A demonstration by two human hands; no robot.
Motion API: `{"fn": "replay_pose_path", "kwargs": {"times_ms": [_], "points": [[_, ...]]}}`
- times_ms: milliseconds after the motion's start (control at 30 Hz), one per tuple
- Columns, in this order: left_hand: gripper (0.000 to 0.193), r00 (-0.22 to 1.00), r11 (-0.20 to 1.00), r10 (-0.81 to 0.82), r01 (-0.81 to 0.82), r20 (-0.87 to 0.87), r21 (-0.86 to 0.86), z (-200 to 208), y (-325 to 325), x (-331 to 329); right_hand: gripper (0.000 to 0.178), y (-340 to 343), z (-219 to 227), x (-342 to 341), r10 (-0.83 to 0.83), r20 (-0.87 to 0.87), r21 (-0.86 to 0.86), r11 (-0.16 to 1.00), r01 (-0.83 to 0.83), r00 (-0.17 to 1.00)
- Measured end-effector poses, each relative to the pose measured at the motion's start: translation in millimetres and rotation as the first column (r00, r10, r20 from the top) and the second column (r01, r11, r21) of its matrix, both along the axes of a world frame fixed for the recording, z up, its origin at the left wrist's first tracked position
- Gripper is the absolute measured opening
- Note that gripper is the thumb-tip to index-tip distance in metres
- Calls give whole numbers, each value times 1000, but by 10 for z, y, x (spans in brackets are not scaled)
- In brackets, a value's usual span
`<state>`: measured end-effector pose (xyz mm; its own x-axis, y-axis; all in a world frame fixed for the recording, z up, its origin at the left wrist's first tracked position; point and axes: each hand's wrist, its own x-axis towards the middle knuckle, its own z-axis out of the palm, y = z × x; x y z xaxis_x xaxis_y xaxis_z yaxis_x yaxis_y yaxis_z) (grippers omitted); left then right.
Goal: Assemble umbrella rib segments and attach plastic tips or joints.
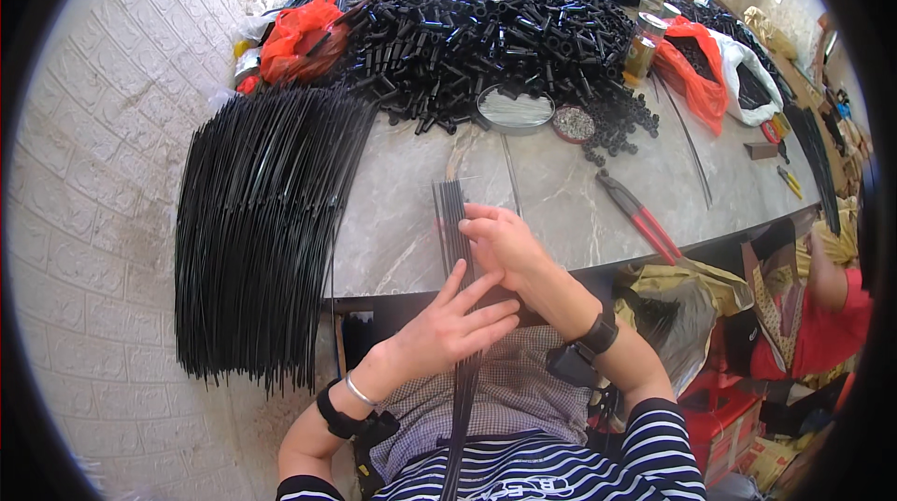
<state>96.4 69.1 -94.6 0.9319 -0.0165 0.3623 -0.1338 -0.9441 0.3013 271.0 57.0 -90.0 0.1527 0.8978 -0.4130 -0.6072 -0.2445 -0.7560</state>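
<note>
A narrow bundle of thin black rods runs from the tabletop over the near edge and down along my striped shirt. My right hand is curled at the bundle's right side, its fingertips against the rods. Across the bundle, just below, lies my left hand with its fingers stretched and spread, the tips near my right palm. Part of the bundle is hidden under my hands. Beyond the rods' far ends are a round tin of thin pale sticks and a small round tin of little silvery pieces.
A large heap of black tubular parts covers the table's far side. Long black rods overhang the left edge. Red-handled pincers lie at right, near orange and white bags. Other people sit across the table and at right.
</note>
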Motion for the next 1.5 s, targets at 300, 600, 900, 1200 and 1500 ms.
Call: {"fn": "replay_pose_path", "kwargs": {"times_ms": [300,600,900,1200,1500], "points": [[48,997,999,-34,35,-67,7,-253,268,98,42,359,-585,253,35,-72,141,990,-25,997],[45,983,995,-100,102,-157,1,-431,357,111,24,571,-202,548,342,741,-245,939,-242,577],[46,989,998,-37,43,-143,34,-472,341,132,24,389,-239,705,43,993,-13,967,-253,114],[50,965,995,-70,85,-254,48,-402,394,137,22,361,-347,480,71,981,-122,948,-294,-180],[56,952,991,-130,135,-278,0,-418,503,124,26,364,-300,464,-39,977,-58,895,-442,-208]]}}
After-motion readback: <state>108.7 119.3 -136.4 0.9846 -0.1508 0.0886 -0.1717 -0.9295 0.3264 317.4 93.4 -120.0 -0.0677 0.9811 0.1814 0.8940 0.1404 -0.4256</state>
